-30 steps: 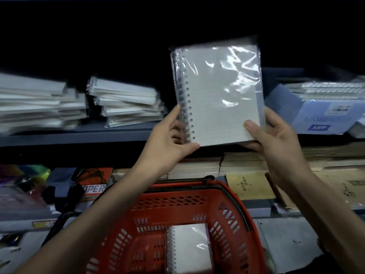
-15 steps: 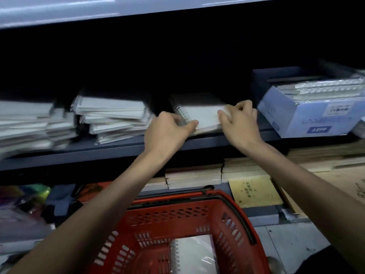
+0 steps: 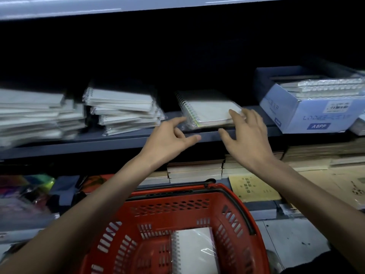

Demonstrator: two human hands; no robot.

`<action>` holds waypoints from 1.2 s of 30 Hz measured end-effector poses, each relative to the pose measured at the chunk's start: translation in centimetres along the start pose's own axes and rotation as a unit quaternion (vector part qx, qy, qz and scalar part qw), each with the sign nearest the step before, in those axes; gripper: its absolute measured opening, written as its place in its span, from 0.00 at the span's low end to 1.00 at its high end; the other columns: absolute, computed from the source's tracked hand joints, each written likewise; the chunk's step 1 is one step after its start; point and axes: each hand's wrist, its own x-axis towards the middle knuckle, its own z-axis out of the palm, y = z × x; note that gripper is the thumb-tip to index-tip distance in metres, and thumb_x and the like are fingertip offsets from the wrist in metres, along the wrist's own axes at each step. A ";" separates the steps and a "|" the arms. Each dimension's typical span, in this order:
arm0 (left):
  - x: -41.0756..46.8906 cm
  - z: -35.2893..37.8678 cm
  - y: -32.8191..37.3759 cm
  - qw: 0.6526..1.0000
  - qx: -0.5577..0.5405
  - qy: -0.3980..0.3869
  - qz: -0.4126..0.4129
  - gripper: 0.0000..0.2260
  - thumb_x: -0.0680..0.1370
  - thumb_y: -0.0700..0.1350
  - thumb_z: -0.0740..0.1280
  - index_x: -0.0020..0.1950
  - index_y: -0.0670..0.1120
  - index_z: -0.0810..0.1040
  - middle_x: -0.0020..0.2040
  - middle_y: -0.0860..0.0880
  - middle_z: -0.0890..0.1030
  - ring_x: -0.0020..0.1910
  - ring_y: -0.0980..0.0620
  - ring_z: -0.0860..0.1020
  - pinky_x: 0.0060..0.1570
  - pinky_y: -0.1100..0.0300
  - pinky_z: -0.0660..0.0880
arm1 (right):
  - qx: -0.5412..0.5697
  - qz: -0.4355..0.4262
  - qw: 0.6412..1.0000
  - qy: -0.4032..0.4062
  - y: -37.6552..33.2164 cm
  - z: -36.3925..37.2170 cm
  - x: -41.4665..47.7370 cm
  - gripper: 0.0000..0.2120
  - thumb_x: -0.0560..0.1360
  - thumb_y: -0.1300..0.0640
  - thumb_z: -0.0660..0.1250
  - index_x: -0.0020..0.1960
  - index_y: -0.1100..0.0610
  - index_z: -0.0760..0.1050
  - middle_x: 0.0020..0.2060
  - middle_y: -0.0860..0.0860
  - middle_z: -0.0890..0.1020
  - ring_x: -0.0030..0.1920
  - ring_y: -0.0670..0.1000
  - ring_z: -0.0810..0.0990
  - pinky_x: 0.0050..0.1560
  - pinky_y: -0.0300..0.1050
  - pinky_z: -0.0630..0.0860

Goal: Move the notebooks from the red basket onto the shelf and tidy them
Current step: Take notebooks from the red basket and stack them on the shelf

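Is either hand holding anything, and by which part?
Nothing is held. The notebook lies on the shelf; the right hand only rests fingertips on its front right corner, and the left hand is open beside its spiral edge.

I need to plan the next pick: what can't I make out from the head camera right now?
1. Head view: the basket notebook, lying in the red basket, is cut off by the bottom edge; any beneath it are hidden.
2. Back of the shelf: too dark to see behind the shelf notebook.
3. The left stacks: motion-blurred, uncountable.
4. The right hand: blur hides whether it touches the shelf notebook.
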 end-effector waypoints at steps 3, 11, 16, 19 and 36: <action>-1.4 -0.3 -0.6 1.000 -0.016 -0.013 0.011 0.34 0.74 0.59 0.77 0.78 0.55 0.71 0.42 0.56 0.86 0.44 0.59 0.83 0.60 0.48 0.80 | -0.056 -0.048 0.996 0.045 -0.2 -0.3 -2.1 0.31 0.79 0.48 0.65 0.79 0.56 0.63 0.76 0.63 0.65 0.79 0.64 0.58 0.79 0.64 0.54; -7.0 0.1 -5.3 0.991 0.107 -0.064 0.041 0.44 0.67 0.77 0.64 0.81 0.63 0.62 0.71 0.60 0.73 0.72 0.59 0.72 0.72 0.47 0.71 | 0.089 -0.091 0.989 -0.080 -2.8 0.9 -9.3 0.36 0.79 0.45 0.67 0.82 0.53 0.58 0.75 0.53 0.66 0.75 0.55 0.66 0.74 0.54 0.66; -11.0 1.8 -10.3 0.961 0.204 -0.184 0.022 0.50 0.67 0.81 0.57 0.85 0.62 0.48 0.84 0.55 0.56 0.83 0.54 0.55 0.79 0.47 0.63 | 0.047 -0.079 0.957 -0.276 -1.9 6.0 -13.2 0.51 0.72 0.29 0.62 0.84 0.49 0.42 0.81 0.53 0.55 0.81 0.55 0.56 0.78 0.53 0.61; -13.0 3.2 -13.1 0.927 0.270 -0.258 -0.023 0.50 0.70 0.80 0.59 0.84 0.62 0.41 0.86 0.55 0.46 0.85 0.51 0.46 0.79 0.40 0.60 | 0.000 -0.047 0.913 -0.405 0.0 9.5 -15.0 0.56 0.71 0.26 0.64 0.83 0.46 0.33 0.83 0.51 0.40 0.83 0.57 0.38 0.81 0.59 0.49; -16.5 16.2 -26.5 0.868 0.175 -0.385 -0.262 0.60 0.63 0.73 0.72 0.85 0.54 0.45 0.83 0.46 0.63 0.80 0.45 0.64 0.77 0.52 0.63 | -0.041 0.188 0.798 -0.572 5.0 27.4 -21.1 0.58 0.69 0.38 0.77 0.83 0.61 0.46 0.81 0.59 0.60 0.79 0.58 0.63 0.74 0.48 0.67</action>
